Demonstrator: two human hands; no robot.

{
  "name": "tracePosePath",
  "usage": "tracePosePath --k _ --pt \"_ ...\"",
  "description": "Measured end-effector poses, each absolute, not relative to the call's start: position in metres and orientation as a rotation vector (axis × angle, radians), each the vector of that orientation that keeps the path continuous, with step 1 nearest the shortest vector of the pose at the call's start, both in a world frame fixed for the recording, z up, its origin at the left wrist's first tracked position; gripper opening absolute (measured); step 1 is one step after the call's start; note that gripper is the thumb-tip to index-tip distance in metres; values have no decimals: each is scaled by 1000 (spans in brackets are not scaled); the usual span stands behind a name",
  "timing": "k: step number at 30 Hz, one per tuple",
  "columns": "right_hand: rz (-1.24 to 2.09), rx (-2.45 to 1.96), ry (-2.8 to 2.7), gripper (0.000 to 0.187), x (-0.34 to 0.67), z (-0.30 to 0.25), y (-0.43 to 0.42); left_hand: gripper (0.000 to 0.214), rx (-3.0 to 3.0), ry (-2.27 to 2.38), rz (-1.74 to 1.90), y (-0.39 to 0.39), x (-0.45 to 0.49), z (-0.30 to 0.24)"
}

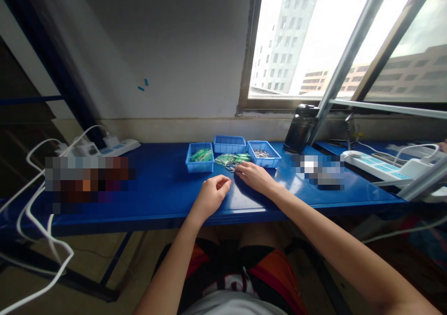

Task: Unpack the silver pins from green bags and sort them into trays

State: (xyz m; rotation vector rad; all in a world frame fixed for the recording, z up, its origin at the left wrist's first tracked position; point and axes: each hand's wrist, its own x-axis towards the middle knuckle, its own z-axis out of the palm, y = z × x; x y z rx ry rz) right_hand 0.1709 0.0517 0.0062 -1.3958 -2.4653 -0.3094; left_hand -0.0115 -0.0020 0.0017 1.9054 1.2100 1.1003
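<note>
My left hand (212,195) is just above the blue table near its front edge, thumb and fingers curled into a pinch. Whatever may be between them is too small to make out. My right hand (254,176) reaches to a small heap of thin metal pieces (230,167), its fingers bent down and together at the heap's edge; their tips are partly hidden. Behind the heap lie green items in clear plastic (228,158). To the left, a blue bin (199,167) holds more green packets. Small metal parts (261,153) fill the bottom of the right blue bin (270,161).
A third blue bin (229,144) stands at the back between the other two. A black flask (301,129) is by the window. Power strips (120,147) with white cables lie at the left, and another power strip (373,165) at the right. Blurred patches cover items on both sides.
</note>
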Motion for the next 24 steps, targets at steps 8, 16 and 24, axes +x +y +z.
tracePosePath --k 8,16,24 --pt "-324 -1381 -2475 24 170 4 54 29 1904 1191 1126 -2 -12 1" --pt "-107 -1204 -2470 20 168 11 30 23 1946 1367 1187 0 -11 1" --pt "178 -1107 -2332 18 151 3 4 16 1993 1344 1102 1 -12 -3"
